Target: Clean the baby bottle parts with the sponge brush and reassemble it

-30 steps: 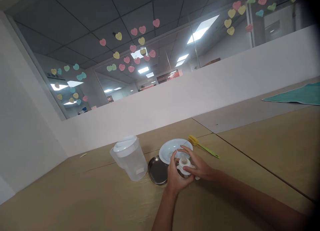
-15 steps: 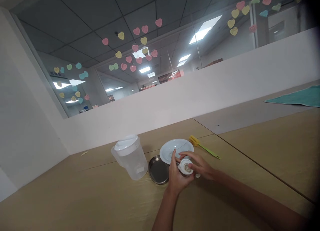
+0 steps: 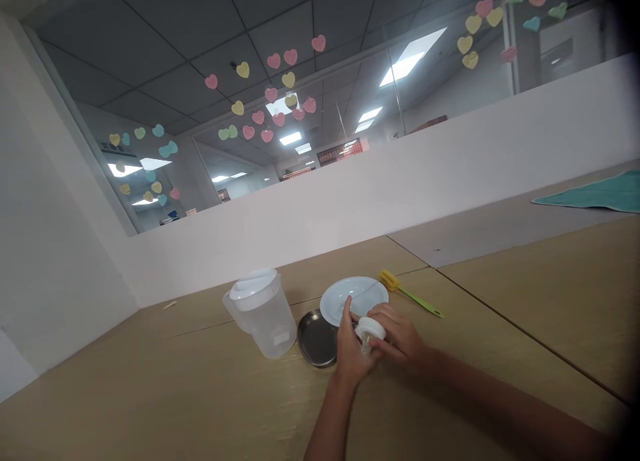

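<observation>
Biggest risk imo was a drop: L hand (image 3: 353, 351) had fingers curled narrow round one side of the white cap (image 3: 371, 325), R hand (image 3: 403, 334) had thumb n fingers closed on the other, so a slip btwn them could've sent it onto the table (image 3: 200, 388). Next down, a stray knuckle could've bumped the bowl (image 3: 334, 294) or metal dish (image 3: 317, 341), bc both sat rly close; the pitcher (image 3: 270, 321) was further off, less worry tbh. Cap was btwn the hands, nr the dish. Looks-wise: white round ring, tilted, w/ a clear tip (image 3: 366, 345) pointing down; finer detail was too blurry, couldn't tell.
</observation>
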Demonstrator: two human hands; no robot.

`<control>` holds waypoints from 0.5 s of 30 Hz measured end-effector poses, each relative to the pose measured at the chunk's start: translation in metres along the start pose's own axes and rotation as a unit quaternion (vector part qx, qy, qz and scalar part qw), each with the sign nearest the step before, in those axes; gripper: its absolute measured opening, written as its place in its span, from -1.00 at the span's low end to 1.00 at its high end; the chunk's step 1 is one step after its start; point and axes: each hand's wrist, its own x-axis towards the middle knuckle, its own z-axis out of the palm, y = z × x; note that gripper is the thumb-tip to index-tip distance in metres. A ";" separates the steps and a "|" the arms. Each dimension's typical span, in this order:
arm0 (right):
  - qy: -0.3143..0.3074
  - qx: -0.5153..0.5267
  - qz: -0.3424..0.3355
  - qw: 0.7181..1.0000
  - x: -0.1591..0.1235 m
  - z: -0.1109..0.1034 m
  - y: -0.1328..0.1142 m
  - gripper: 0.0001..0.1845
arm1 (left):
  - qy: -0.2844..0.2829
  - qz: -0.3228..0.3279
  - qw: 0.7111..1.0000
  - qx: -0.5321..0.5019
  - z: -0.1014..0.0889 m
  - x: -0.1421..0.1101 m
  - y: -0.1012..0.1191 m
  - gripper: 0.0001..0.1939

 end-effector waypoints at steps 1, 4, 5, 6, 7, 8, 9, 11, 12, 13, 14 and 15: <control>0.013 0.006 0.015 1.000 0.002 0.000 -0.002 -0.67 | 0.003 -0.005 1.000 0.001 0.001 0.000 0.001 0.02; 0.053 0.042 0.076 0.995 0.008 -0.003 -0.007 -0.68 | 0.012 -0.003 1.000 -0.003 0.003 0.002 0.004 0.02; 0.066 0.059 0.100 0.991 0.010 -0.005 -0.008 -0.68 | 0.016 0.002 1.000 -0.002 0.003 0.002 0.004 0.01; 0.082 0.077 0.126 0.986 0.013 -0.006 -0.009 -0.67 | 0.019 0.006 1.000 0.001 0.003 0.002 0.005 0.00; 0.105 0.095 0.153 0.978 0.016 -0.007 -0.009 -0.65 | 0.022 0.007 1.000 0.007 0.003 0.002 0.006 0.00; 0.136 0.113 0.183 0.967 0.020 -0.009 -0.008 -0.63 | 0.026 0.005 1.000 0.015 0.002 0.001 0.006 0.00; 0.171 0.128 0.216 0.953 0.025 -0.010 -0.006 -0.59 | 0.028 0.001 0.999 0.022 0.002 0.001 0.007 0.00; 0.244 0.158 0.277 0.916 0.035 -0.011 0.000 -0.53 | 0.032 -0.007 0.999 0.034 0.000 0.000 0.007 -0.02; 0.273 0.172 0.299 0.898 0.039 -0.012 0.004 -0.51 | 0.032 -0.009 0.999 0.039 0.000 0.000 0.008 -0.05; 0.291 0.185 0.315 0.884 0.044 -0.012 0.009 -0.50 | 0.032 -0.011 0.999 0.042 -0.001 0.000 0.008 -0.07; 0.298 0.194 0.324 0.877 0.047 -0.011 0.014 -0.49 | 0.031 -0.010 0.998 0.045 -0.001 0.000 0.008 -0.09; 0.296 0.197 0.328 0.875 0.050 -0.010 0.021 -0.48 | 0.029 -0.009 0.998 0.046 -0.001 0.000 0.008 -0.11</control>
